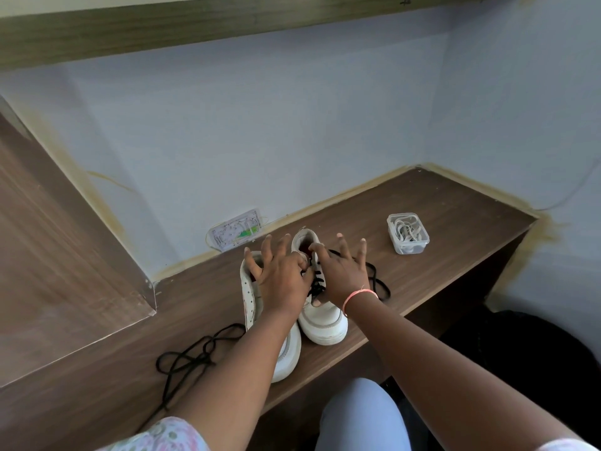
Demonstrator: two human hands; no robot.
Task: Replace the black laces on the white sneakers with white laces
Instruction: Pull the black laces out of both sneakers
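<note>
Two white sneakers stand side by side on the brown desk [439, 222], toes toward me. The right sneaker [322, 317] still carries a black lace [317, 281] through its eyelets, with the lace's loose ends trailing to the right [379, 281]. My left hand [279, 278] and my right hand [341, 271] both rest over its lacing, thumb and forefinger pinching the black lace, other fingers spread. The left sneaker [250, 297] shows bare eyelets. A loose black lace [192, 353] lies on the desk to its left. White laces fill a small clear box [408, 234] at the right.
A taller wooden block [65, 271] rises at the left of the desk. An open wall socket plate with wires [235, 232] sits behind the sneakers. Blue walls close the back and right. My knee in pale trousers [361, 415] is below the desk edge.
</note>
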